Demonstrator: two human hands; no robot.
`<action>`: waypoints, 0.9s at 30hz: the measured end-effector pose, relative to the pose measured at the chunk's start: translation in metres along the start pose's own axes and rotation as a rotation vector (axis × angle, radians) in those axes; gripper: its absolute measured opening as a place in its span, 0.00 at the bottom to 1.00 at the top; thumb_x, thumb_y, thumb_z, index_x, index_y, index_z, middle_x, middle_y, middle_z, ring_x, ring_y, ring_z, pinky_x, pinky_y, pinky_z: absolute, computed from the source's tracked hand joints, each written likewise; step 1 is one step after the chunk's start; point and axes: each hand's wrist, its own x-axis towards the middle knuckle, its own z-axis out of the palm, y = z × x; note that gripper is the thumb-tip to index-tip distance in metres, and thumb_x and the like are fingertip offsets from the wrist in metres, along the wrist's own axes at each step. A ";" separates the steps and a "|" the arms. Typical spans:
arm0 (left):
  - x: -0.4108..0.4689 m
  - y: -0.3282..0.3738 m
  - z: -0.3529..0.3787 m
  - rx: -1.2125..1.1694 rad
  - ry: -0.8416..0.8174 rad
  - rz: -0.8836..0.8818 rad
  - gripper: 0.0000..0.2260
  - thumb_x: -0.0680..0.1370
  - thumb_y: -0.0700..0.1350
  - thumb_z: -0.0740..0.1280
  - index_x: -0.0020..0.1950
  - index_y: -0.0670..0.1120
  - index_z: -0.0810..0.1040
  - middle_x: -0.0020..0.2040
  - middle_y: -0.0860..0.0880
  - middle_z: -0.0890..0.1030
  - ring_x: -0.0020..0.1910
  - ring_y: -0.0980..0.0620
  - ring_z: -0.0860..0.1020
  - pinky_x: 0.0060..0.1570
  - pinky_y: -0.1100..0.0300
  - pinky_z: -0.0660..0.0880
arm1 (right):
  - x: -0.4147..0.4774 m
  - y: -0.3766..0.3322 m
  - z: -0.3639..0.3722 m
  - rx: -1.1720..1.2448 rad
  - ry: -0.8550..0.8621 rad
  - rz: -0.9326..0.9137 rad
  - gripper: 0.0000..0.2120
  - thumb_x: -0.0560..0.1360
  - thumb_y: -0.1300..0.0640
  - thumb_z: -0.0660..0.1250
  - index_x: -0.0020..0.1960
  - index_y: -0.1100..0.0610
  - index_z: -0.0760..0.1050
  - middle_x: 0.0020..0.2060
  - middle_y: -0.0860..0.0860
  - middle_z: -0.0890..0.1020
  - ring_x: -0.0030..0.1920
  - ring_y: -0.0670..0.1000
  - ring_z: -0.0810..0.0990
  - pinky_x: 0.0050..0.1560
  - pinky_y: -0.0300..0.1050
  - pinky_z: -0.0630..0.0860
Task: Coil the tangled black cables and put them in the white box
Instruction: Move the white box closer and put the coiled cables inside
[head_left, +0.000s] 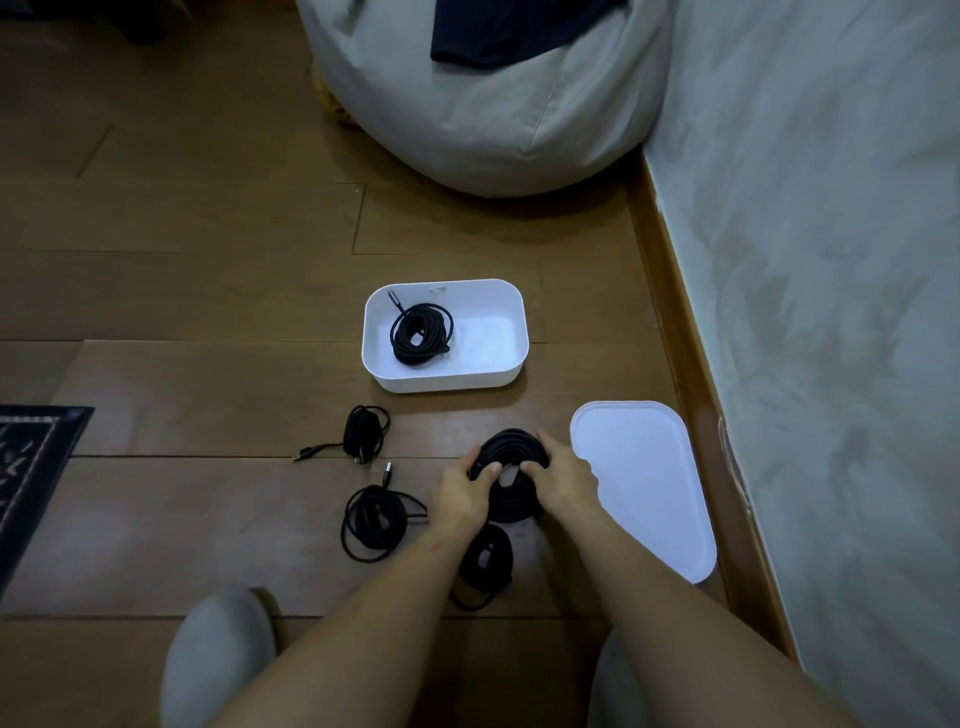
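Our left hand (460, 492) and right hand (563, 480) both grip 1 black coil (514, 447), fingers curled over its rim; 3 smaller cables (374, 519) lie just beside; beyond, the white box (447, 387) holds 1 coiled cable (421, 335); its lid (644, 478) lies right.

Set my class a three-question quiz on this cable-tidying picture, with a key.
1. True or false: the white box already holds a coiled cable.
2. The lid is: A on the box; B off it, beside the right hand; C inside the box.
3. What does the left hand grip together with the right?
Key: 1 true; 2 B; 3 the large coil.
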 end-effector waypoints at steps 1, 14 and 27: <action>0.002 -0.001 0.000 0.003 0.004 0.006 0.24 0.82 0.54 0.67 0.77 0.52 0.72 0.66 0.46 0.82 0.64 0.47 0.79 0.61 0.56 0.75 | 0.001 0.001 0.001 -0.013 0.002 -0.002 0.30 0.81 0.50 0.67 0.80 0.46 0.62 0.72 0.51 0.76 0.71 0.58 0.74 0.71 0.52 0.71; 0.008 -0.001 -0.001 -0.050 0.002 -0.046 0.18 0.84 0.48 0.66 0.72 0.43 0.77 0.63 0.44 0.83 0.63 0.47 0.80 0.65 0.52 0.76 | -0.001 0.003 0.007 0.014 0.060 -0.025 0.17 0.78 0.55 0.70 0.66 0.48 0.78 0.53 0.50 0.85 0.55 0.56 0.81 0.54 0.48 0.77; 0.002 0.066 -0.057 -0.127 0.133 0.164 0.16 0.82 0.46 0.68 0.69 0.46 0.80 0.59 0.46 0.85 0.61 0.50 0.81 0.61 0.56 0.77 | -0.012 -0.074 -0.043 0.087 0.162 -0.149 0.18 0.78 0.55 0.70 0.68 0.46 0.78 0.56 0.49 0.85 0.57 0.56 0.81 0.48 0.44 0.73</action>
